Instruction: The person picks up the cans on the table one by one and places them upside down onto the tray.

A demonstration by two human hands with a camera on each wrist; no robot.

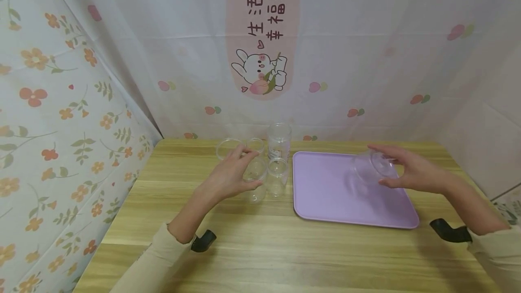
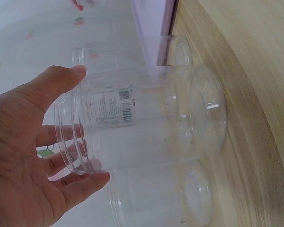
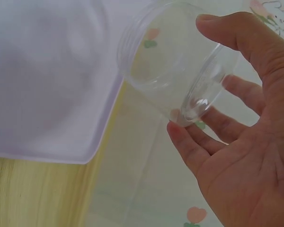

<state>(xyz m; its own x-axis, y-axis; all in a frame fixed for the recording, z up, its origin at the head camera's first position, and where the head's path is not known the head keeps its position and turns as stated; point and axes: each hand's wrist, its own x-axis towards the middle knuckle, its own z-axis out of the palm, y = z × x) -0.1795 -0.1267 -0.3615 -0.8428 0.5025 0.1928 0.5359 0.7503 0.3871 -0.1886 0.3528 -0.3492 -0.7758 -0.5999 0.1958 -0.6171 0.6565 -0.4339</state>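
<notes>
My left hand (image 1: 228,173) grips a clear plastic jar (image 1: 255,189) near its rim, with thumb and fingers on either side. In the left wrist view, a printed label with a barcode shows through this jar (image 2: 146,137). Other clear jars stand close around it, among them a short one (image 1: 277,180) and a taller one (image 1: 279,139) behind. Above the tray's right part, my right hand (image 1: 419,171) holds another clear jar (image 1: 368,168) by its base end. That jar is tilted on its side, its wide open rim (image 3: 128,52) facing away from the palm.
A lilac rectangular tray (image 1: 333,202) lies on the wooden table (image 1: 264,248), right of the jars. Patterned white cloth (image 1: 183,58) hangs behind the table, and flowered cloth (image 1: 61,148) covers the left side. A dark wrist mount (image 1: 203,241) sticks out at the left cuff.
</notes>
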